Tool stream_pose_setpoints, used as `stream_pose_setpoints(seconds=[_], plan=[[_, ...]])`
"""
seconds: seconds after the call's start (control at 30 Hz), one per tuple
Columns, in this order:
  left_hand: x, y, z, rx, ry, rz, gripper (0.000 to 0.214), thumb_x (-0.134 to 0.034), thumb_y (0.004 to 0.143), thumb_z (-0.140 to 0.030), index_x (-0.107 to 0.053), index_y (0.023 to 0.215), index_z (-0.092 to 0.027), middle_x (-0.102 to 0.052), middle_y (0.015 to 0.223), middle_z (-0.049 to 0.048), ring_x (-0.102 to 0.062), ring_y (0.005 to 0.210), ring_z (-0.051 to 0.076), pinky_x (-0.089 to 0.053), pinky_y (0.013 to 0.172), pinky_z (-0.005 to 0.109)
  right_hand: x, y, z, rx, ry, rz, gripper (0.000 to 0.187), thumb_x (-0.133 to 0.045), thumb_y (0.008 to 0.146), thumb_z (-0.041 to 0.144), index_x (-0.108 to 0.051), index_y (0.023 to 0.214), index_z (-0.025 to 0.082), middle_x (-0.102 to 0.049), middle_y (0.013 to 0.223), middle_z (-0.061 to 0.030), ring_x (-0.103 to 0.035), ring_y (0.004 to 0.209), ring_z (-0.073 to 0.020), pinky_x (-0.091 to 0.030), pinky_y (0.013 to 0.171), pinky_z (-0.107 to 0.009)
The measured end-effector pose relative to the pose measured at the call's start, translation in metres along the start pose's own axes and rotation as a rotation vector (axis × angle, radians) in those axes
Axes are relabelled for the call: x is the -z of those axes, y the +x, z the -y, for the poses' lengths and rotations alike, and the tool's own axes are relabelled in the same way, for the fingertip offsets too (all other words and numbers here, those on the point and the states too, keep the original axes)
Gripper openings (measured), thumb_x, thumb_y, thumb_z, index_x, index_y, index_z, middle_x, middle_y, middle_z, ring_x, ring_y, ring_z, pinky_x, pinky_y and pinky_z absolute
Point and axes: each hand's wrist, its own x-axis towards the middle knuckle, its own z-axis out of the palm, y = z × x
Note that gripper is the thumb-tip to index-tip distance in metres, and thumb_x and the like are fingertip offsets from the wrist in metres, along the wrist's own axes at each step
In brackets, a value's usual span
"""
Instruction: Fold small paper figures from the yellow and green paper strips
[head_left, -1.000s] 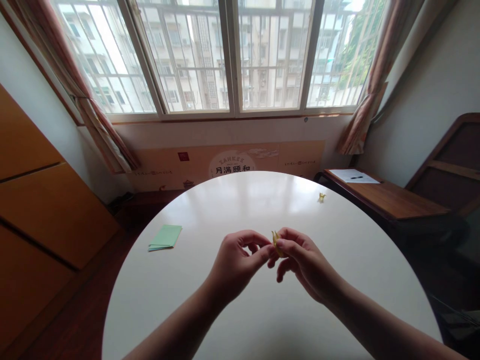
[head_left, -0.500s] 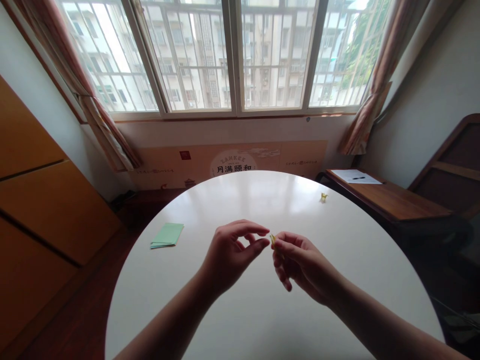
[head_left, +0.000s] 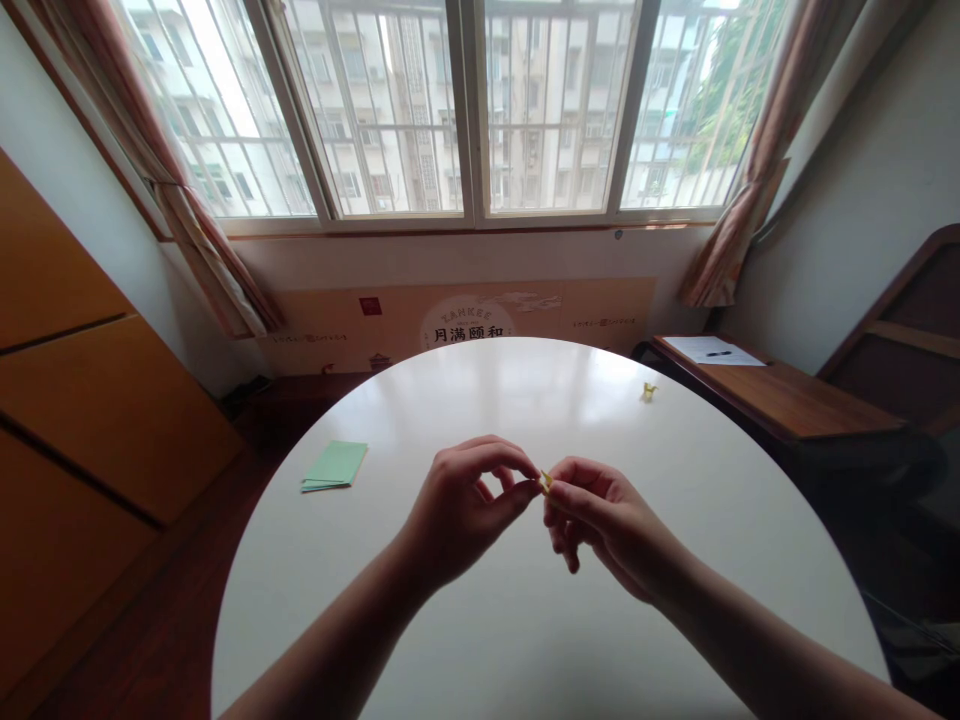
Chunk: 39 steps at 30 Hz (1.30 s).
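Observation:
A tiny piece of folded yellow paper [head_left: 546, 481] is held over the middle of the table between my two hands. My right hand [head_left: 604, 515] pinches it between thumb and forefinger, the other fingers loosely curled below. From the left, the thumb and forefinger of my left hand [head_left: 469, 505] close on its near-left tip. Most of the paper is covered by fingertips, so its full shape is hidden. Another small folded yellow paper figure [head_left: 649, 391] stands apart at the far right of the table.
A stack of green paper sheets [head_left: 335, 466] lies on the left part of the round white table [head_left: 480, 640]. Beyond the right edge stands a wooden bench [head_left: 817, 395] with a white sheet [head_left: 705, 350] and a pen [head_left: 718, 353] on it. Windows are in front.
My left thumb and forefinger have closed from a gap onto the yellow paper. My right hand still pinches it, its lower fingers slightly shifted.

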Motion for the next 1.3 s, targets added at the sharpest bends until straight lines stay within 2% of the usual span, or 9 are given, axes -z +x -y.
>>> stream_pose_setpoints(seconds=[0.2,0.3,0.4,0.53,0.7,0.83,1.03,1.17,1.3], plan=[[0.004,-0.001,0.002,-0.058,0.059,0.09,0.007,-0.064,0.082,-0.009,-0.067,0.081,-0.016,-0.068,0.083,0.0046,-0.064,0.068,0.012,-0.049,0.05,0.017,0.002,0.0,0.0,0.023,-0.055,0.022,0.022,-0.077,0.082,0.035,-0.066,0.082,0.016,-0.067,0.068,-0.0004,-0.061,0.051,-0.0118,-0.05,0.041,-0.02],[0.006,0.0,0.004,-0.133,0.119,0.121,0.008,-0.065,0.082,-0.009,-0.068,0.083,-0.016,-0.069,0.087,0.0048,-0.063,0.069,0.012,-0.049,0.053,0.018,0.003,0.0,0.0,0.025,-0.073,0.029,0.022,-0.078,0.082,0.035,-0.066,0.083,0.016,-0.066,0.066,0.0005,-0.06,0.048,-0.0111,-0.049,0.04,-0.02],[0.009,0.0,0.004,-0.15,0.129,0.138,0.01,-0.064,0.083,-0.01,-0.071,0.083,-0.017,-0.07,0.089,0.005,-0.063,0.068,0.011,-0.049,0.053,0.018,0.003,0.0,-0.001,0.026,-0.091,0.041,0.022,-0.077,0.082,0.036,-0.067,0.083,0.016,-0.066,0.066,0.0001,-0.059,0.048,-0.0109,-0.049,0.04,-0.02],[0.009,0.0,0.001,-0.051,0.022,0.163,0.01,-0.064,0.08,-0.008,-0.07,0.079,-0.016,-0.069,0.086,0.0054,-0.063,0.069,0.012,-0.048,0.05,0.018,0.004,0.0,-0.001,0.024,-0.096,0.06,0.023,-0.077,0.083,0.037,-0.067,0.083,0.016,-0.065,0.066,-0.0002,-0.06,0.048,-0.0113,-0.049,0.041,-0.021],[0.006,0.001,0.002,0.243,-0.187,0.209,0.009,-0.065,0.082,-0.02,-0.068,0.077,-0.013,-0.064,0.076,0.0045,-0.059,0.063,0.013,-0.046,0.044,0.019,0.003,-0.001,-0.002,0.032,-0.091,0.071,0.023,-0.077,0.083,0.037,-0.067,0.083,0.016,-0.066,0.068,-0.001,-0.061,0.05,-0.012,-0.05,0.041,-0.021],[0.002,0.002,0.006,0.375,-0.308,0.201,0.012,-0.066,0.079,-0.024,-0.066,0.076,-0.012,-0.06,0.067,0.0017,-0.055,0.058,0.012,-0.048,0.043,0.021,0.002,-0.001,-0.003,0.043,-0.089,0.06,0.022,-0.078,0.082,0.035,-0.068,0.084,0.016,-0.066,0.067,-0.0007,-0.062,0.049,-0.0122,-0.051,0.04,-0.021],[-0.001,0.002,0.007,0.408,-0.327,0.168,0.015,-0.067,0.078,-0.026,-0.066,0.077,-0.012,-0.062,0.067,0.0031,-0.057,0.059,0.014,-0.047,0.043,0.02,0.001,0.001,-0.003,0.035,-0.107,0.035,0.023,-0.082,0.077,0.033,-0.069,0.082,0.015,-0.067,0.067,-0.0018,-0.063,0.053,-0.0134,-0.052,0.04,-0.021],[0.003,0.003,0.006,0.397,-0.326,0.227,0.017,-0.068,0.08,-0.028,-0.068,0.079,-0.012,-0.063,0.067,0.0031,-0.058,0.06,0.013,-0.048,0.043,0.02,0.001,0.0,-0.002,0.025,-0.13,0.037,0.023,-0.081,0.078,0.034,-0.071,0.08,0.014,-0.068,0.07,-0.0035,-0.065,0.057,-0.0145,-0.051,0.04,-0.02],[0.008,0.004,0.002,0.322,-0.263,0.254,0.014,-0.068,0.082,-0.027,-0.07,0.084,-0.013,-0.065,0.076,0.0051,-0.06,0.065,0.015,-0.048,0.043,0.018,0.003,0.0,-0.002,0.003,-0.096,0.047,0.02,-0.081,0.079,0.032,-0.072,0.082,0.015,-0.069,0.072,-0.0031,-0.065,0.055,-0.0133,-0.052,0.041,-0.019]])
